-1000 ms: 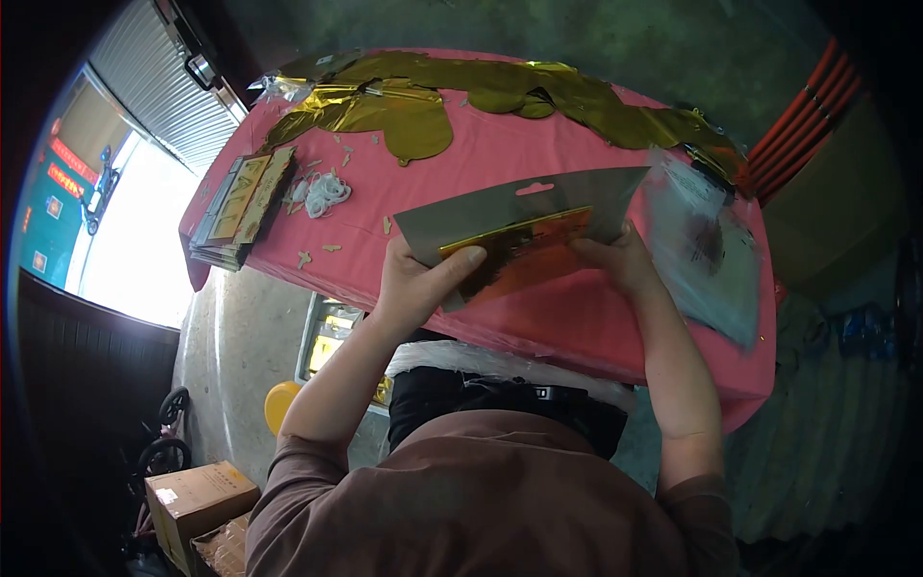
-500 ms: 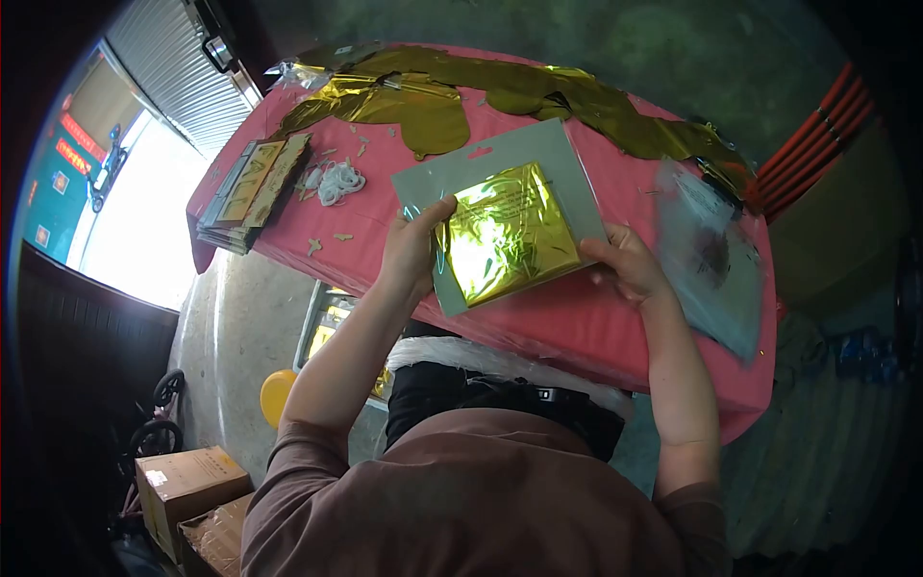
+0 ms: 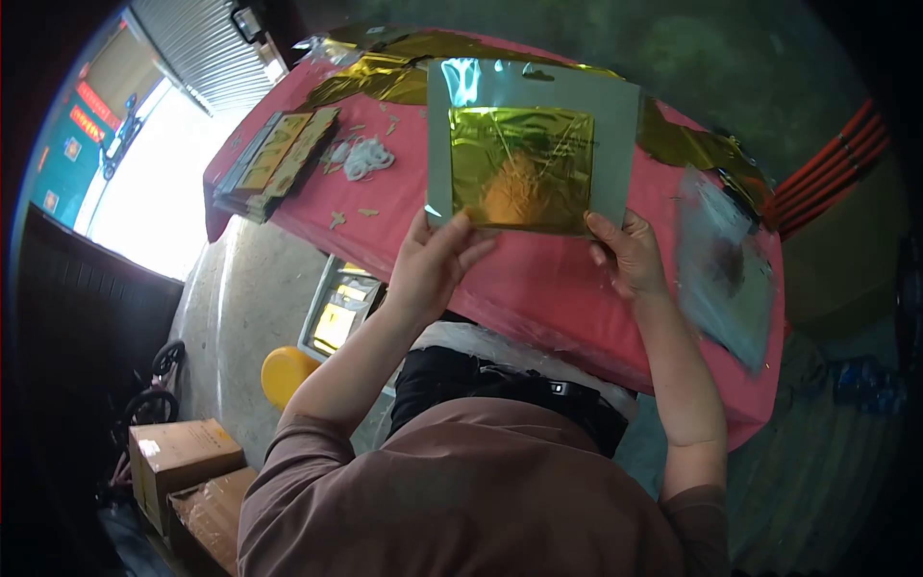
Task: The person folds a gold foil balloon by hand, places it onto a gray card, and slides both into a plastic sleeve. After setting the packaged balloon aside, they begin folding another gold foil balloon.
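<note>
A flat grey package (image 3: 612, 125) with a hang hole at its top edge and a folded gold foil sheet (image 3: 524, 163) on its front is held up above the table. My left hand (image 3: 435, 255) grips its lower left corner, thumb on the front. At the lower right corner, my right hand (image 3: 630, 252) pinches the package between thumb and fingers. The package faces me, nearly upright, and its back is hidden. Behind it, gold foil shapes (image 3: 385, 82) lie along the far side of the pink-covered table (image 3: 385, 216).
At the table's left are stacked flat packages (image 3: 272, 159) and a bundle of white string (image 3: 363, 157), with small scraps around. Clear plastic bags (image 3: 726, 269) lie at the right. Below stand a grey crate (image 3: 336, 308), a yellow stool (image 3: 286, 377) and cardboard boxes (image 3: 183, 462).
Both hands have raised the package and straightened it from a tilt to nearly upright, facing me. My left hand has shifted down to its lower corner. The camera view has moved slightly.
</note>
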A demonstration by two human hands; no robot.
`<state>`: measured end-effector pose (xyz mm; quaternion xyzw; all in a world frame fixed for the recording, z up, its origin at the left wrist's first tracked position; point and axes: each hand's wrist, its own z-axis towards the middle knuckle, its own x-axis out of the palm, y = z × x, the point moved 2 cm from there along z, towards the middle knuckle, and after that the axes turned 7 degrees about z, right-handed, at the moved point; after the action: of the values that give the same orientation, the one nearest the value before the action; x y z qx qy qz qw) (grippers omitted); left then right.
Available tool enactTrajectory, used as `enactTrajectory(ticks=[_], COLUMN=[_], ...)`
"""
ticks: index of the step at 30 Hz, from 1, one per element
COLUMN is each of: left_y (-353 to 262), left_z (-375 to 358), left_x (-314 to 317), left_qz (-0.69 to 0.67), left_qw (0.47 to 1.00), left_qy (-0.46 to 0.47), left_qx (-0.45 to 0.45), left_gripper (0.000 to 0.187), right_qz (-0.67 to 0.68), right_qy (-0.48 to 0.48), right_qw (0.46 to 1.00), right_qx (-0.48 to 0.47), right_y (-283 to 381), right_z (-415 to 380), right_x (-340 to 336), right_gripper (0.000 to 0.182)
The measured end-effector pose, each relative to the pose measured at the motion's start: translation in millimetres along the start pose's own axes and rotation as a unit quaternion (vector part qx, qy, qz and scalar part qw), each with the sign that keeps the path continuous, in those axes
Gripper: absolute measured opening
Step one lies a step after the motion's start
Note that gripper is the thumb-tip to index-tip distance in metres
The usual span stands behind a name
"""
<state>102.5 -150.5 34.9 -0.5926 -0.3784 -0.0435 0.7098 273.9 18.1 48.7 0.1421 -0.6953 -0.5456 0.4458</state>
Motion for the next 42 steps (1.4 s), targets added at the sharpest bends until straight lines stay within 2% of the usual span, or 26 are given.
enactTrajectory(ticks=[1,2,5,6,8,9,10,11,12,13,15,17,19,20,21,22,24,28,30,32,34,36,37,38,40,42], left_y=[1,-2,-8,-13,-36,-41,-55,-58,-54,-56,-45,-12,23,46,68,95,108,129,117,100,101,106,101,84,57,35], left_z=[0,-5,-19,-25,-37,-40,-48,-60,-69,-86,-120,-158,-187,-190,-195,-205,-196,-158,-124,-98,-77,-63,-58,-52,-38,-30], left_x=[-9,-13,-32,-42,-56,-85,-104,-140,-190,-204,-254,-323,-341,-347,-358,-387,-363,-388,-387,-386,-402,-413,-396,-360,-308,-274], left_qz=[-0.073,-0.072,-0.126,-0.126,-0.136,-0.161,-0.136,-0.184,-0.164,-0.173,-0.181,-0.138,-0.083,-0.102,-0.109,-0.107,-0.124,-0.153,-0.025,0.023,0.076,0.131,0.178,0.278,0.464,0.581], left_qw=[0.997,0.997,0.991,0.991,0.989,0.982,0.987,0.981,0.982,0.967,0.97,0.973,0.95,0.907,0.888,0.879,0.869,0.898,0.889,0.858,0.832,0.851,0.877,0.87,0.828,0.776], left_qy=[-0.03,-0.042,-0.028,-0.039,-0.005,-0.066,-0.042,-0.025,-0.077,-0.175,-0.149,-0.182,-0.299,-0.408,-0.445,-0.455,-0.471,-0.399,-0.435,-0.478,-0.515,-0.443,-0.362,-0.307,-0.136,0.067], left_qx=[0.0,0.003,0.033,0.035,0.065,0.07,0.076,0.059,0.05,0.066,0.057,0.017,-0.023,-0.039,-0.045,-0.097,-0.087,-0.099,-0.144,-0.186,-0.191,-0.249,-0.262,-0.268,-0.283,-0.237], left_gripper=[0.027,0.027,0.026,0.026,0.028,0.018,0.019,0.019,0.016,0.015,0.015,0.014,0.02,0.025,0.029,0.033,0.034,0.036,0.051,0.066,0.064,0.056,0.047,0.041,0.032,0.026], right_qz=[0.002,0.005,-0.163,-0.161,-0.186,-0.183,-0.188,-0.193,-0.192,-0.213,-0.234,-0.247,-0.234,-0.222,-0.222,-0.218,-0.218,-0.249,-0.252,-0.243,-0.256,-0.267,-0.274,-0.281,-0.307,-0.333], right_qy=[0.005,0.012,0.102,0.108,0.245,0.25,0.223,0.196,0.201,0.17,0.139,0.094,0.085,0.074,0.075,0.077,0.078,0.068,0.069,0.057,0.058,0.057,0.051,0.045,0.061,0.076], right_qw=[1.0,1.0,0.981,0.981,0.951,0.951,0.956,0.961,0.961,0.962,0.962,0.964,0.968,0.972,0.972,0.972,0.972,0.966,0.965,0.967,0.964,0.962,0.96,0.957,0.95,0.939], right_qx=[-0.023,-0.014,0.001,0.009,0.018,0.022,0.016,0.008,0.011,-0.008,-0.027,-0.015,0.01,0.033,0.033,0.035,0.035,0.028,0.024,0.043,0.035,0.025,0.037,0.048,0.001,-0.043], right_y=[-3,-8,-27,-31,-30,-31,-31,-30,-31,-32,-32,-31,-33,-34,-35,-36,-37,-39,-38,-38,-39,-37,-37,-36,-38,-34], right_z=[0,-2,-7,-9,-15,-15,-14,-11,-9,-5,1,3,5,5,6,7,8,8,8,7,7,5,4,5,9,14], right_x=[15,28,64,75,101,103,102,99,93,80,61,46,37,34,33,32,33,35,37,38,38,38,38,39,38,41], right_gripper=[0.004,0.004,0.004,0.004,0.01,0.01,0.013,0.016,0.016,0.018,0.02,0.018,0.018,0.017,0.017,0.017,0.017,0.015,0.015,0.015,0.014,0.014,0.014,0.013,0.012,0.012])
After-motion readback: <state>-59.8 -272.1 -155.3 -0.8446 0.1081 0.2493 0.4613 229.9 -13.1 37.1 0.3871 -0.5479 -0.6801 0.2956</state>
